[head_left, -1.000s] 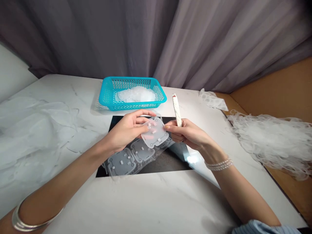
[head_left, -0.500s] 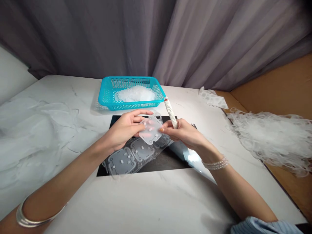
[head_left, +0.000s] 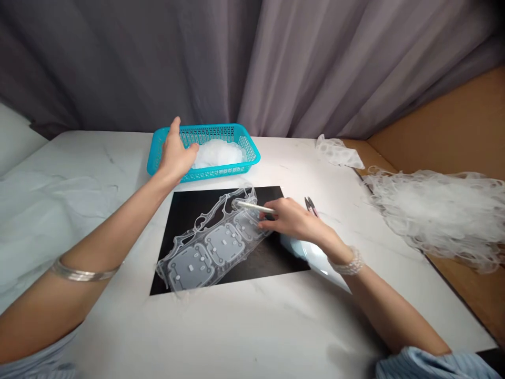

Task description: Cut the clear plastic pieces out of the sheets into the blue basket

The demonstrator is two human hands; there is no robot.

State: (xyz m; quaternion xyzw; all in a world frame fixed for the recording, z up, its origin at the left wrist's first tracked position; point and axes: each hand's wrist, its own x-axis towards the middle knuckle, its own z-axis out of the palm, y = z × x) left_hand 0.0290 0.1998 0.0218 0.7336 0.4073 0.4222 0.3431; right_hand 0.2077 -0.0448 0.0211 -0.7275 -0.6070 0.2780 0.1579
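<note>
My left hand [head_left: 177,153] reaches over the left part of the blue plastic basket [head_left: 252,159], fingers apart, nothing seen in it. Beside its thumb lies a heap of translucent silicone pieces [head_left: 221,153] in the basket. My right hand [head_left: 290,216] grips a thin white-wrapped stick tool [head_left: 254,207] that points left. Below the tool, a clear molded sheet [head_left: 224,245] with several rounded-square pads lies slantwise on the black mat [head_left: 260,263]. Along the sheet's far side, its thin rim stands away as a loose strip. The right fingers are near the sheet's right end; whether they touch it I cannot tell.
Small dark-bladed snips [head_left: 311,206] lie right of the mat. A big pile of clear trimmings [head_left: 445,210] sits at right by the cardboard [head_left: 442,121], with a perforated scrap [head_left: 339,152] behind. Translucent sheets [head_left: 47,226] cover the table's left.
My left hand has moved from the mat to the basket, and the pad both hands held is out of them. My right hand has lowered the stick tool over the sheet.
</note>
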